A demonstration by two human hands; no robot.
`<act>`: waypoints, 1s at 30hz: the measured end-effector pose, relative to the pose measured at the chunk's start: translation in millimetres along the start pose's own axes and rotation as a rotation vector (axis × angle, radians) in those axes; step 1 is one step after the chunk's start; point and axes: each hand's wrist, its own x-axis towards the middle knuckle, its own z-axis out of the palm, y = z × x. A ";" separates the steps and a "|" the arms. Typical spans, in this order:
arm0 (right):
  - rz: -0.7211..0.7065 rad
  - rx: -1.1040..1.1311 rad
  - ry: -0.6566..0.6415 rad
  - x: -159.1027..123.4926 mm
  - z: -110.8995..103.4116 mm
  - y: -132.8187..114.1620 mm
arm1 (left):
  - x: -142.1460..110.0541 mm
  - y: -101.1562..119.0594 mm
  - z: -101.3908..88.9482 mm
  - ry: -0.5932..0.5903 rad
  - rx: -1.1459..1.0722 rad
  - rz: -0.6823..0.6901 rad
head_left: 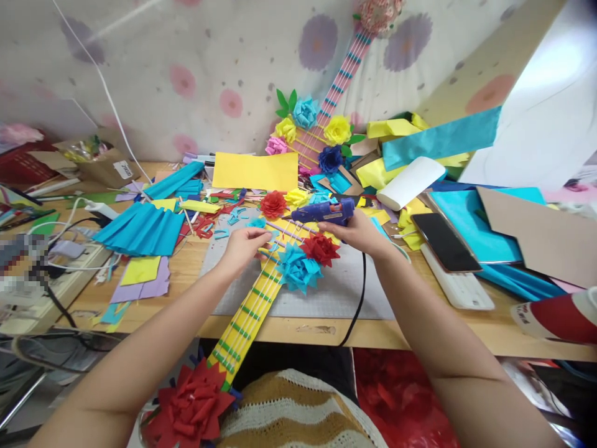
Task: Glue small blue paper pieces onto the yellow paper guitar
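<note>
Paper guitar (254,303): neck overhangs surface's (289,326) near edge.
Left hand (245,249): fingertips pinched narrow over guitar; contents indistinct.
Right hand (358,234): grips glue gun (323,213) above guitar.
Mat (338,289): shows either side of guitar.

Left grip (245,246): was set in a pinch
Right grip (361,233): was curled closed
Arms (153,330): were bare, stretched forward

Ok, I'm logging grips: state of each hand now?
Left hand: pinched closed; whether anything's held can't be told.
Right hand: holding the blue glue gun.
</note>
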 end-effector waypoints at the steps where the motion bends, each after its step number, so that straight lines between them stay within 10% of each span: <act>1: -0.018 -0.003 -0.018 0.7 1.6 0.8 | 0.9 -0.1 0.2 0.003 -0.001 0.008; 30: 0.025 -0.070 -0.090 6.2 23.4 -5.1 | 16.7 -15.4 -2.2 0.099 0.239 0.359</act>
